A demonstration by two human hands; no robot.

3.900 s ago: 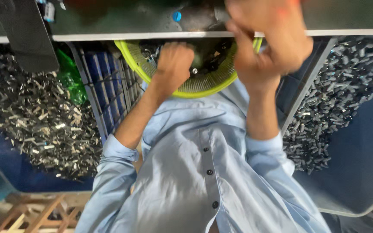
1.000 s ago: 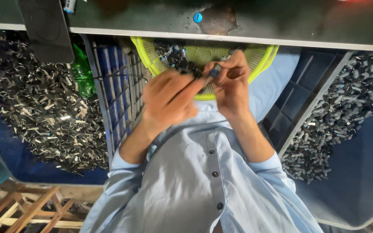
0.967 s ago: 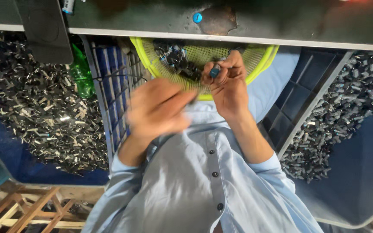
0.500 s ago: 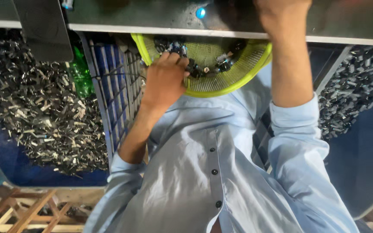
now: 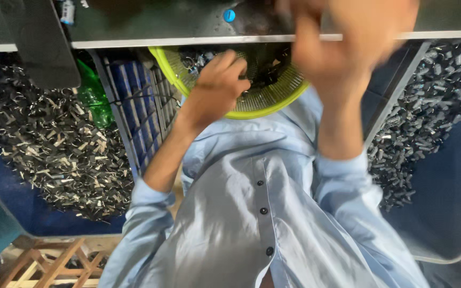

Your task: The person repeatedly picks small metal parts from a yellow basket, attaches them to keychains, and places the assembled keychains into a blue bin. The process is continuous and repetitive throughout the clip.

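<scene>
Left hand (image 5: 217, 85) inside basket rim (image 5: 252, 111) — snug

Head view, even daylight-like lighting, moderately bright; no hard shadows on the shirt (image 5: 262, 213), only soft folds. Under the desk (image 5: 198, 40) edge it turns dim: the back of the yellow basket (image 5: 262, 101) sits in shadow, contents there hard to read. Desk top dark, with a faint sheen near its front edge. Right hand (image 5: 348, 37) heavily motion-blurred, outline smeared, fingers not separable. Left hand (image 5: 217, 85) reasonably sharp. Metal scraps (image 5: 54, 149) at left show small glints, detail fine; scraps at right slightly softer. Straight lines bow near the frame edges, wide-angle distortion.
</scene>
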